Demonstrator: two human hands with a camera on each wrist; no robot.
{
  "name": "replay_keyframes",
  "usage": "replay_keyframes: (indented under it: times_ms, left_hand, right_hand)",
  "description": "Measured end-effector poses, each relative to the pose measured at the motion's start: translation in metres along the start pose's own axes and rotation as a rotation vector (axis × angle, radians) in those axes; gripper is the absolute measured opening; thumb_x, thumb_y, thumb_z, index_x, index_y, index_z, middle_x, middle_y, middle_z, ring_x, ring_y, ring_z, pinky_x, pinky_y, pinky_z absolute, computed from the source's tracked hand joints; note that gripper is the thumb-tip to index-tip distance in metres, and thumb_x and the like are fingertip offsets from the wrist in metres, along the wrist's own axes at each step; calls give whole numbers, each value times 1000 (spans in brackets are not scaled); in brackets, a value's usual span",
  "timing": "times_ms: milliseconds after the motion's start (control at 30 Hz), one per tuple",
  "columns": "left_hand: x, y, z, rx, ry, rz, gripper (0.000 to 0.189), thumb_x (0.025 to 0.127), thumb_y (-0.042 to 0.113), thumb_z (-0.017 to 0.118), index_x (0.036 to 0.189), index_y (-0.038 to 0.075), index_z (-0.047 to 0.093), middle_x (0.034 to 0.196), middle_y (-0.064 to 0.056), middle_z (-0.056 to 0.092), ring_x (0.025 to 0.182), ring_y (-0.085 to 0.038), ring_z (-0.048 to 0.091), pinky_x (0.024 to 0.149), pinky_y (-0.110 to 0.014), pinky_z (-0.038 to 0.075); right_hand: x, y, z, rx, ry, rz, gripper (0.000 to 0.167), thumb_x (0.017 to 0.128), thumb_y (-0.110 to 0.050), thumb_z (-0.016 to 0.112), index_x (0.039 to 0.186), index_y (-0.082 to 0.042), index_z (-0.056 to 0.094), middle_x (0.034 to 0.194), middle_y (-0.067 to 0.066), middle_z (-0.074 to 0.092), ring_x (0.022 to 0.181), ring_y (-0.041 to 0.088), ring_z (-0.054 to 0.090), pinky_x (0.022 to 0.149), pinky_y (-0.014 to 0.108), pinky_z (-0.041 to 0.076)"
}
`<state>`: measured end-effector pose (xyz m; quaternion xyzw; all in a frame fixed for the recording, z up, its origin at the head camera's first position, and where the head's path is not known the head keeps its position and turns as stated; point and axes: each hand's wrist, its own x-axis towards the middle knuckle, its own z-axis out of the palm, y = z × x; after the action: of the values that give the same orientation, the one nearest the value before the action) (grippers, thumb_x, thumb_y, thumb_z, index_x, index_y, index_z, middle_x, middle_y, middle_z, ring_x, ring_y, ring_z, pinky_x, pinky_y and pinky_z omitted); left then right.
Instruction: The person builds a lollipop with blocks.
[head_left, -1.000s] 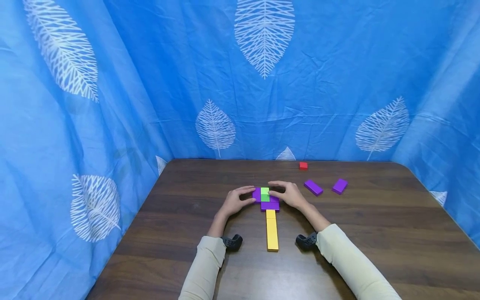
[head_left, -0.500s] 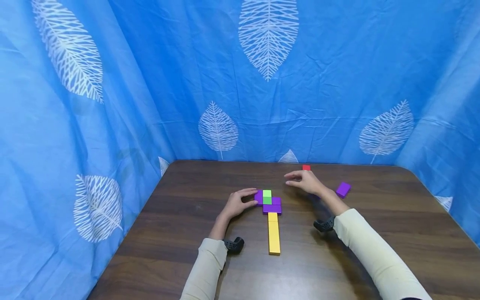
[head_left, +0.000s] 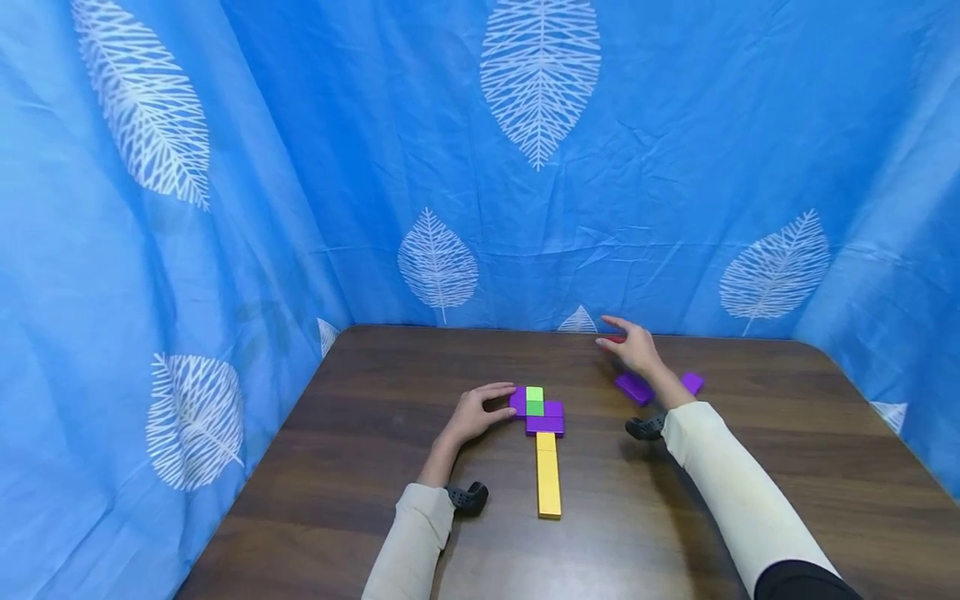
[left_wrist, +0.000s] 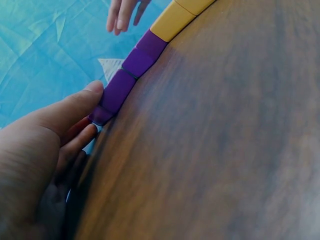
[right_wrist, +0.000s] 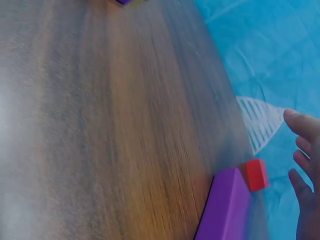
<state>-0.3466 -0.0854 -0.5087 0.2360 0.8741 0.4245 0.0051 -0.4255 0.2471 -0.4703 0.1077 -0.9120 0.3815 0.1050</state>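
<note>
My left hand (head_left: pixel 471 414) pinches the left purple block (head_left: pixel 517 402) of a flat block figure, thumb and a finger at its edges. A green block (head_left: pixel 535 400), lighter in its far part, lies against that block. Beside it are a small purple piece (head_left: pixel 553 409) and a crosswise purple block (head_left: pixel 544 425). Below runs a yellow strip (head_left: pixel 548 479) with a seam. At the table's far edge, my right hand (head_left: pixel 634 347) spreads its thumb and fingers around a small red block (right_wrist: pixel 257 175). In the right wrist view these fingers look apart from it.
Two loose purple blocks lie near my right forearm, one a purple block (head_left: pixel 634 388) below the hand, the other a purple block (head_left: pixel 692 382) partly behind the arm. The dark wooden table (head_left: pixel 420 358) ends at a blue leaf-patterned curtain (head_left: pixel 337 167).
My right hand has left the block figure and moved right and away to the red block at the far edge. My left hand stays at the left purple block.
</note>
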Motion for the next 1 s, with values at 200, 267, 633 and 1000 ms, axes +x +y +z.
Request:
replay_keyframes:
  times_ms: [200,267,633,1000]
  left_hand:
    - [-2,-1,-2,-7,1,-20,42,84,33,68,123,19,61,129,1,55,123,-18,46,101,-38,36]
    - [-2,-1,-2,-4,1,-20,42,84,33,68,123,19,61,129,1,55,123,-18,46,101,-38,36]
    - [1,-4,0,6,1,-8,44,84,35,68,123,19,62,128,0,56,122,-19,47,100,-39,38]
    - [1,-4,0,-5,4,-20,43,83,35,68,123,19,62,128,1,56,122,-19,47,100,-39,37]
  right_hand:
    - [-1,10,2,65,27,134,57,86,-22,67,133,2,45,133,23,45,117,40,45,96,50,37]
    - [-1,12,2,72,22,181,59,87,-24,66,134,3,44,134,23,44,120,41,42,98,50,35]
    - [-6,21,6,41,-26,282,54,90,-21,61,133,6,43,133,27,43,123,41,38,101,49,32]
    - [-9,27,8,-70,-28,239,42,90,-17,61,127,1,53,126,27,50,118,43,42,97,53,34]
